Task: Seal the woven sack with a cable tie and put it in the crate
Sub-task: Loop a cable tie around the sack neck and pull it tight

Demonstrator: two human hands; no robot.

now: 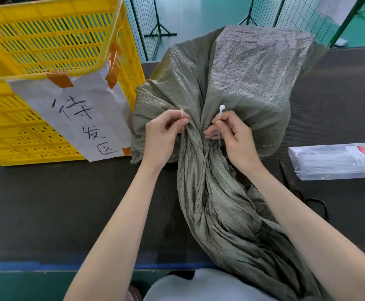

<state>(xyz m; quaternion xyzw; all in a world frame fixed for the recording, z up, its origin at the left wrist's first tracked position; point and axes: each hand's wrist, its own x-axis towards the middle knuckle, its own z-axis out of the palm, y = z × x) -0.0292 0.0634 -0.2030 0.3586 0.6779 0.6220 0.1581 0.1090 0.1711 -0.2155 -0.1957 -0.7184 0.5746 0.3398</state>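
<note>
While hands [162, 131] pinch tie [221, 111] ends, sack [231, 83] lies between.

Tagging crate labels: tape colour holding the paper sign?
Orange tape on the yellow crate, clearest in the head view.

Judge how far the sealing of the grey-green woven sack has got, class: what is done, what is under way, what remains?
Done: the grey-green woven sack has its neck gathered. Under way: the left hand and right hand pinch the two ends of the white plastic cable tie beside that neck; it isn't yet looped shut. Left: tightening it and lifting the sack into the yellow slatted plastic crate.
</note>
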